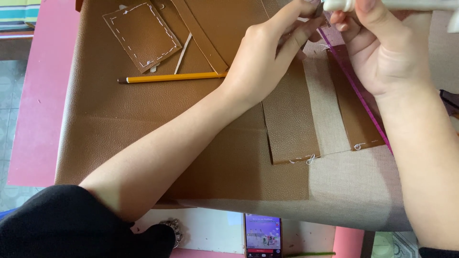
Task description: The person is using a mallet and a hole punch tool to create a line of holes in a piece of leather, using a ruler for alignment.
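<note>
My left hand [270, 57] reaches across a big sheet of brown faux leather [119, 124], its fingertips pinching something small at the top edge of view, too hidden to name. My right hand [382, 52] grips a white tube-like object [397, 5] right beside those fingertips. Under both hands lie two brown leather strips [291, 129] with white stitches at their near ends, the right strip [356, 119] partly under my right wrist. A thin pink-purple ruler [356, 91] runs diagonally along that strip.
A yellow pencil [172, 77] lies on the leather at upper left, next to a stitched brown rectangle [142, 34] and a long narrow strip [203, 40]. A phone [262, 236] with a lit screen sits at the near table edge. Pink tabletop [40, 110] shows at left.
</note>
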